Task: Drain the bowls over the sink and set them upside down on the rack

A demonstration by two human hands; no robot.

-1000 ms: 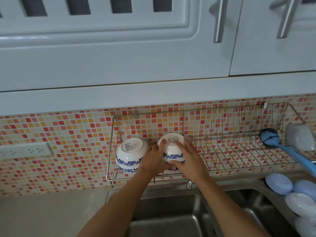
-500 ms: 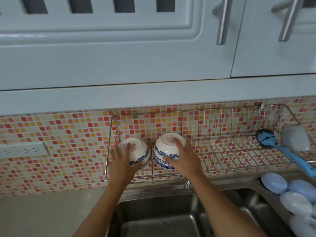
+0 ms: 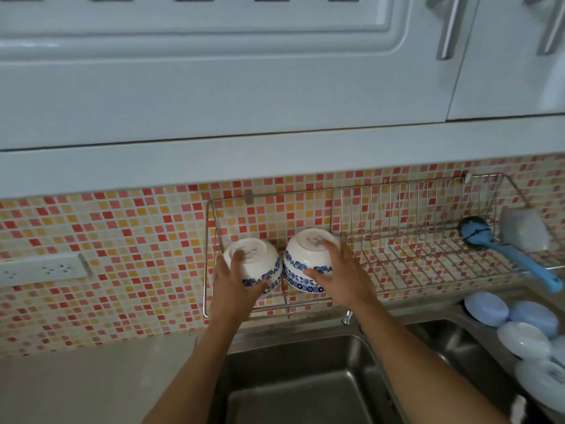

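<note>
Two white bowls with blue flower bands sit upside down, side by side, at the left end of the wire rack (image 3: 397, 270) on the tiled wall. My left hand (image 3: 234, 280) grips the left bowl (image 3: 260, 260), fingers over its base and thumb on its side. My right hand (image 3: 342, 273) grips the right bowl (image 3: 301, 264) in the same way. The two bowls nearly touch. The steel sink (image 3: 305, 377) lies directly below the rack.
A blue dish brush (image 3: 501, 249) and a pale sponge (image 3: 524, 229) lie at the rack's right end. Several blue and white plates (image 3: 519, 325) are stacked at the sink's right. A wall socket (image 3: 42, 269) is at left. Cabinets hang overhead.
My left hand left the right bowl and went to the left bowl, which it now grips. My right hand stayed on the right bowl.
</note>
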